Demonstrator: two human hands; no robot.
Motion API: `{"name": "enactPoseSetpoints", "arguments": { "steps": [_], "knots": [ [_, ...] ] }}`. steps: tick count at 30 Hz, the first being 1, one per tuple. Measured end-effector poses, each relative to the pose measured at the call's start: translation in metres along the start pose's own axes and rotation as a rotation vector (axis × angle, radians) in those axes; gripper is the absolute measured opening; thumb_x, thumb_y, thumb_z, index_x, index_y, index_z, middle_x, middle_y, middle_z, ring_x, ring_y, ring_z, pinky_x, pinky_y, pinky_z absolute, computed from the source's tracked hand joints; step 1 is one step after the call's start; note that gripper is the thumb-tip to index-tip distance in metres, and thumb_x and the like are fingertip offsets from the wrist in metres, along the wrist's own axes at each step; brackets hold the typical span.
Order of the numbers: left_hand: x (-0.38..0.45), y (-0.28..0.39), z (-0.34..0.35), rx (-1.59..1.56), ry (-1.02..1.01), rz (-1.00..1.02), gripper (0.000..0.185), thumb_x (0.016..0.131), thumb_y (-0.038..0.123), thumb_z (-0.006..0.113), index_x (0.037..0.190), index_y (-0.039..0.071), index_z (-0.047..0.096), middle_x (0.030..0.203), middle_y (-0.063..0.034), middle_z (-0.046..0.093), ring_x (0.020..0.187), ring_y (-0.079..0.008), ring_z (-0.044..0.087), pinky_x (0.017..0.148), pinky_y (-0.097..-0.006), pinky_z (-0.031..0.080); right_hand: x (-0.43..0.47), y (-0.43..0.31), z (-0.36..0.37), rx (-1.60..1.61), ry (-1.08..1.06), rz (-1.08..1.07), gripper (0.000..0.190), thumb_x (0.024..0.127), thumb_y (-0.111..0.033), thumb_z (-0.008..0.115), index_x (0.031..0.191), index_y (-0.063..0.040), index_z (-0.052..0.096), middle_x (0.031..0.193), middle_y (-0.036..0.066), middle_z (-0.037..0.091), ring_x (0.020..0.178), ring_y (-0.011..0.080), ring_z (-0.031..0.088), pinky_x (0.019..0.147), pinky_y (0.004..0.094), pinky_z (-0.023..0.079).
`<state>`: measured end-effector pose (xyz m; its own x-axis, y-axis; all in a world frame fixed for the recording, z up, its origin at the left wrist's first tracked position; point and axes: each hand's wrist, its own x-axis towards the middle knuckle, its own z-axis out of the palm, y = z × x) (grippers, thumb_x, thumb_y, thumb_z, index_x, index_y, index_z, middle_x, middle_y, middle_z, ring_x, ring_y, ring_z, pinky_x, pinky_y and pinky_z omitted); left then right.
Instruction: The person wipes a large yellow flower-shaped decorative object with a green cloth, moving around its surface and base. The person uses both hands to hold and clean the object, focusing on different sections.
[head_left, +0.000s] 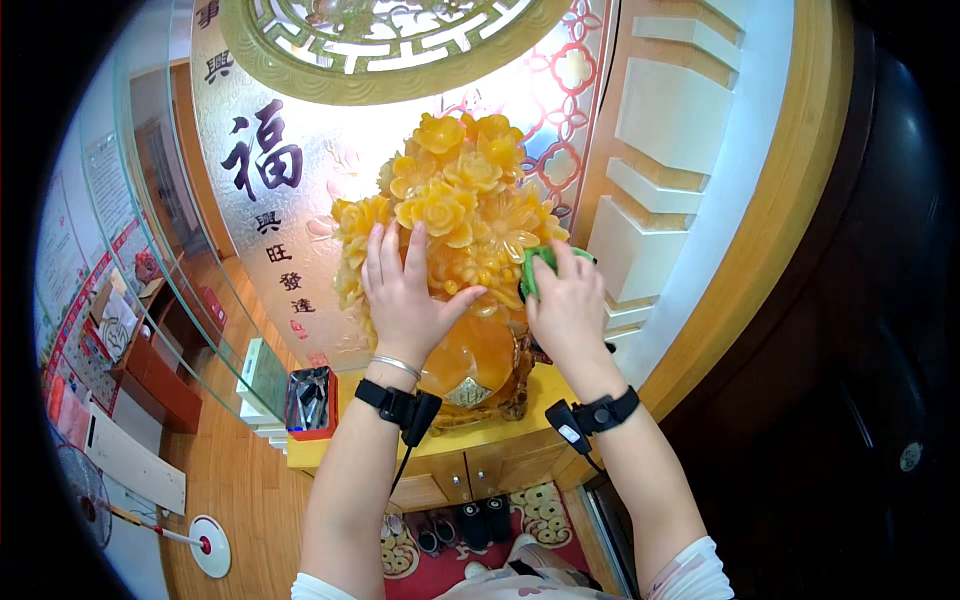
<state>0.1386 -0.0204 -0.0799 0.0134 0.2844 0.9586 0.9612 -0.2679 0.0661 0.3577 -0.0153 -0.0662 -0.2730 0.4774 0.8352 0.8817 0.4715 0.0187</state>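
Observation:
A large carved ornament of yellow-orange flowers (476, 217) rises from a rounded orange vase (469, 352) on a dark wood-like stand, atop a yellow wooden cabinet (442, 446). My left hand (409, 289) rests against the left front of the flowers, fingers spread and pointing up, with nothing held. At the right side of the flowers, my right hand (566, 292) grips a green cloth (541, 266) against the petals. Its lower fingers are partly hidden. Both wrists wear black strapped devices.
A red-edged box of small items (312, 405) stands on the cabinet's left end, beside glass panels (176, 247). A decorated panel with characters (281, 150) rises behind. Shoes (480, 521) lie on a red mat below. A standing fan (206, 544) is at the lower left.

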Motion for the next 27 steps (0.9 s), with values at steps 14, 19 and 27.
{"name": "enactPoseSetpoints", "arguments": {
  "steps": [14,19,27],
  "knots": [
    [-0.001,0.001,0.001,0.021,0.046,0.013,0.109,0.069,0.063,0.086,0.152,0.007,0.042,0.145,-0.0242,0.047,0.143,-0.0466,0.038,0.112,-0.0591,0.034,-0.025,0.039,0.012,0.413,-0.001,-0.140,0.029,0.069,-0.005,0.073,0.098,-0.003,0.069,0.122,0.014,0.059,0.113,0.0401,0.052,0.099,0.0497,0.045],
    [-0.002,0.003,-0.003,0.050,-0.001,-0.030,0.111,0.069,0.058,0.087,0.153,0.005,0.038,0.148,-0.0245,0.046,0.143,-0.0473,0.037,0.114,-0.0589,0.033,-0.088,0.067,0.009,0.544,0.073,-0.114,0.035,0.071,0.001,0.069,0.105,-0.003,0.068,0.122,0.018,0.053,0.115,0.0382,0.050,0.101,0.0474,0.044],
    [-0.006,0.037,-0.009,0.206,0.108,0.119,0.089,0.082,0.049,0.079,0.154,0.014,0.041,0.159,-0.0204,0.037,0.149,-0.0459,0.030,0.119,-0.0575,0.026,-0.027,0.094,0.026,0.747,0.106,0.072,0.053,0.090,-0.013,0.067,0.139,0.001,0.053,0.135,0.023,0.052,0.124,0.0425,0.050,0.110,0.0480,0.040]
  ]
}}
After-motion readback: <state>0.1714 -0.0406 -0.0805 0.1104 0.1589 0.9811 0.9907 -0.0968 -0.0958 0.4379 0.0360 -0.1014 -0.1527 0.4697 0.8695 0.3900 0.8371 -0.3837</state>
